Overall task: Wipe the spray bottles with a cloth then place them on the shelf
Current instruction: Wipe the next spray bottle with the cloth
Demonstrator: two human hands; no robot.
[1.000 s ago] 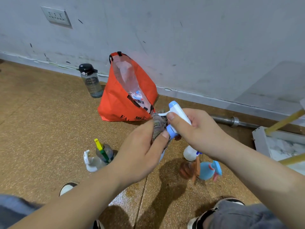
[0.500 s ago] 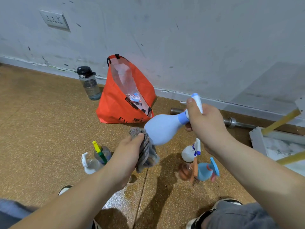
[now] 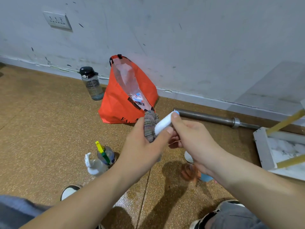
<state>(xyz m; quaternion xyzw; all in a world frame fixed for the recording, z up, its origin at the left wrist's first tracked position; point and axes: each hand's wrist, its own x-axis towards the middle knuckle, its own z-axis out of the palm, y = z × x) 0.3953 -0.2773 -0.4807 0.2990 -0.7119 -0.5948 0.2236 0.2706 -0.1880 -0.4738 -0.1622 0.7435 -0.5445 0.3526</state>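
1. Spray bottle (image 3: pixel 162 124), pale blue/white: held off the floor at frame centre, tilted, upper end toward 1 o'clock; lower part hidden by both hands
2. Right hand (image 3: pixel 194 139): closed round the spray bottle, thumb laid along its top, fingers curled under
3. Left hand (image 3: pixel 143 146): closed round the cloth (image 3: pixel 149 126), grey striped, bunched; cloth pressed against the bottle's 9 o'clock side and seen sticking up above the fingers
4. Clear bottle w/ white trigger (image 3: pixel 93 164) and bottle w/ yellow-green trigger (image 3: pixel 105 154): stood touching on the floor, approx. 8 o'clock of the hands
5. More bottles, 5 o'clock of the hands, mostly covered by the right forearm: white one (image 3: pixel 188 157), brownish one (image 3: pixel 188 172), blue one (image 3: pixel 206 178)
6. Shelf (image 3: pixel 262 151), white frame, marbled panel, yellow rods: seen at 3 o'clock, at frame edge
7. Orange bag (image 3: pixel 118 111): set by the wall at 12 o'clock, mouth open
8. Water bottle (image 3: pixel 92 85), black cap: just beside the bag at 9 o'clock of it
9. Metal bar (image 3: pixel 206 117): laid along the wall base, 2 o'clock of the hands
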